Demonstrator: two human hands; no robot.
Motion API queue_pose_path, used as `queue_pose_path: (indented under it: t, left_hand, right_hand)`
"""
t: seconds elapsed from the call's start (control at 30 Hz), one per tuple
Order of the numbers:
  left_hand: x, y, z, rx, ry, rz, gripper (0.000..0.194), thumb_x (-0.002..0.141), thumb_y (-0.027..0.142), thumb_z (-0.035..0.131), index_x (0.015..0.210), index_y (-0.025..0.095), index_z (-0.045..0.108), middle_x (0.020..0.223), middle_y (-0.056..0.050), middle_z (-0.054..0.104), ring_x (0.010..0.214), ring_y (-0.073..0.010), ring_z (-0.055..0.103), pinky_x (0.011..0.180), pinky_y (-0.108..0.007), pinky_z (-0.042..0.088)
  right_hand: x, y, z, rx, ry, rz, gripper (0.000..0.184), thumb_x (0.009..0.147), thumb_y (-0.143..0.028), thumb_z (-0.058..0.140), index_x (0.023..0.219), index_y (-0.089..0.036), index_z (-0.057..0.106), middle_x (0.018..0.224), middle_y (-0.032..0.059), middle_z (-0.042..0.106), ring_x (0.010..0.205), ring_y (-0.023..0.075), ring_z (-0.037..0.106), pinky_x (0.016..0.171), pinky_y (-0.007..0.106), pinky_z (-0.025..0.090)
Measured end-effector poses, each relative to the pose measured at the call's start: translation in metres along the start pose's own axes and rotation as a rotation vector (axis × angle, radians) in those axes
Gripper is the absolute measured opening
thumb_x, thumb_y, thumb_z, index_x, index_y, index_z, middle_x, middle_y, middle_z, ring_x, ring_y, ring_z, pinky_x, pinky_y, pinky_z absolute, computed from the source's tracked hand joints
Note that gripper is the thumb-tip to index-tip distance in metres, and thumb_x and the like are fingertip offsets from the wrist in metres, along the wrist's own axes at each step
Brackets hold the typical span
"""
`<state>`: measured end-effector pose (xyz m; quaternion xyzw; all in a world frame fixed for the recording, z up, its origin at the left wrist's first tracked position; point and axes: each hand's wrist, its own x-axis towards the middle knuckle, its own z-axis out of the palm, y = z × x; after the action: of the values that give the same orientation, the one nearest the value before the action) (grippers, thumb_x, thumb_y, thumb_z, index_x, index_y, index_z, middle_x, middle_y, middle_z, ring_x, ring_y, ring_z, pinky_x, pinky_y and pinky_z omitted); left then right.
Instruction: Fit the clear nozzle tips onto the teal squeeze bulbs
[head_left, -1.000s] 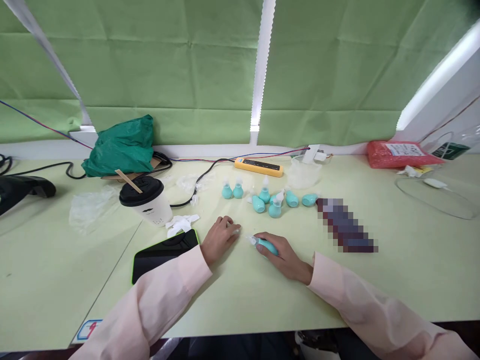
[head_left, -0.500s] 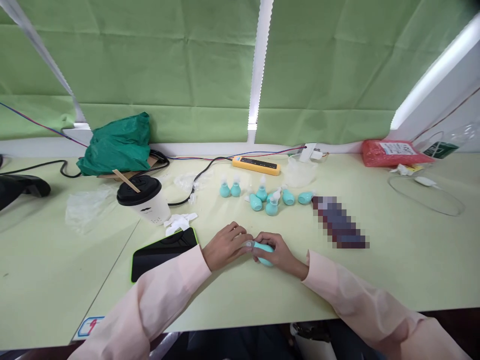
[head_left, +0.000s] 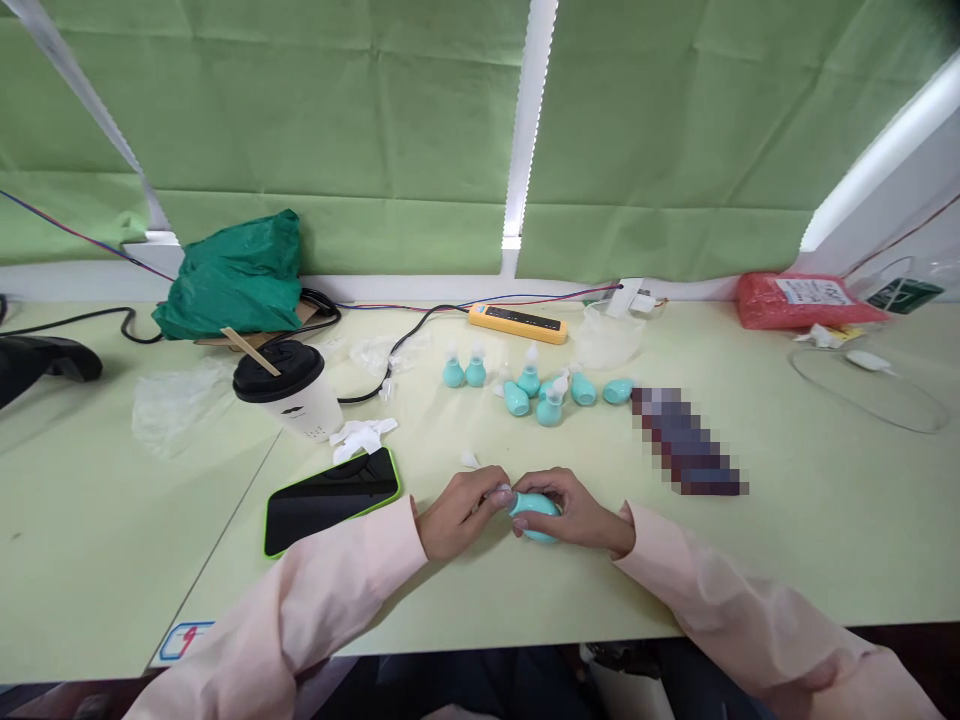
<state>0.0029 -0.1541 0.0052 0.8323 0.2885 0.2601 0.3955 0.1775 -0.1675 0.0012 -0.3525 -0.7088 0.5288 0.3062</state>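
My right hand (head_left: 566,508) is wrapped round a turquoise squeeze bulb (head_left: 541,520), which lies on its side just above the table, its neck pointing left. At that neck, my left hand (head_left: 466,512) is closed in a pinch on a translucent nozzle (head_left: 504,489), mostly hidden by the fingers. A small whitish cap-like piece (head_left: 469,460) lies on the table just beyond my left hand. Further back, several similar bulbs (head_left: 550,408) stand or lie in a loose group, some with clear tips. Two upright ones (head_left: 475,371) are a little to the left.
A phone (head_left: 334,500) and crumpled tissue (head_left: 364,437) lie left, beside a lidded paper cup (head_left: 296,395). Behind the bulbs are a yellow power strip (head_left: 517,323) and clear plastic (head_left: 607,335). A blurred-out dark object (head_left: 690,440) and red package (head_left: 802,302) are right.
My left hand has shifted from lying over the nozzle to pinching it, fingers drawn nearer me. The whitish piece beyond it now shows. More of the bulb is visible in my right hand.
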Motion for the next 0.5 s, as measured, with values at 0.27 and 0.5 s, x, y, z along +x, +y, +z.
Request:
queue_pose_path:
  t: [0.27,0.5]
  left_hand:
    - [0.003,-0.001,-0.003,-0.069,-0.025,-0.047,0.029,0.083,0.033,0.026,0.066,0.016,0.043,0.058,0.003,0.036,0.054,-0.0086,0.033,0.053,-0.021,0.026]
    - [0.004,-0.003,-0.003,-0.180,-0.044,-0.112,0.031,0.083,0.036,0.027,0.063,0.016,0.039,0.055,0.004,0.031,0.052,-0.0082,0.029,0.050,-0.021,0.024]
  right_hand:
    - [-0.001,0.008,-0.002,-0.414,0.120,-0.260,0.020,0.069,-0.031,0.056,0.081,-0.016,0.058,0.066,0.0027,0.062,0.055,0.0119,0.054,0.053,0.023,0.042]
    - [-0.001,0.013,0.000,-0.592,0.162,-0.402,0.021,0.071,-0.031,0.054,0.087,-0.019,0.055,0.063,0.0019,0.062,0.053,0.0129,0.056,0.050,0.024,0.042]
